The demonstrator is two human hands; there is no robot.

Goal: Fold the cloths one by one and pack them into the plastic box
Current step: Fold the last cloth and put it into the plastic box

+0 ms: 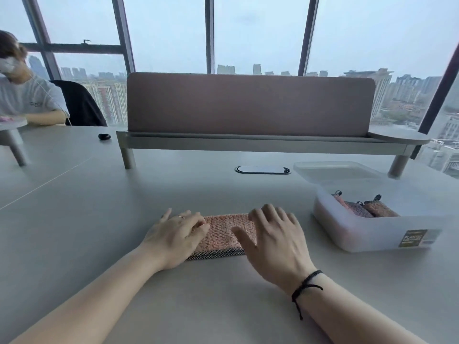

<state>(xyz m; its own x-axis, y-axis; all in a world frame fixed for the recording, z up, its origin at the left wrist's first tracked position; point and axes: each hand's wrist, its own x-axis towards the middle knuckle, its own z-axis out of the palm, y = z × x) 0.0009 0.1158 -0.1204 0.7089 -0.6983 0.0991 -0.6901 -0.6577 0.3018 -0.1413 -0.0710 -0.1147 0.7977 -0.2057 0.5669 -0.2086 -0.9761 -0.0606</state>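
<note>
A pink knitted cloth [222,232] with a dark checked hem lies folded flat on the grey table, near the front middle. My left hand [177,235] rests on its left end with the fingers bent down onto the fabric. My right hand [270,237] lies on its right end, fingers spread and pressing flat. A translucent plastic box [357,234] stands to the right of the cloth. Several folded cloths [365,207] stand on edge inside it.
The box's lid [335,171] lies behind the box. A desk divider on a raised shelf [248,140] crosses the back of the table, with a cable port [262,169] in front. A person sits at the far left beside a small dark object [104,136].
</note>
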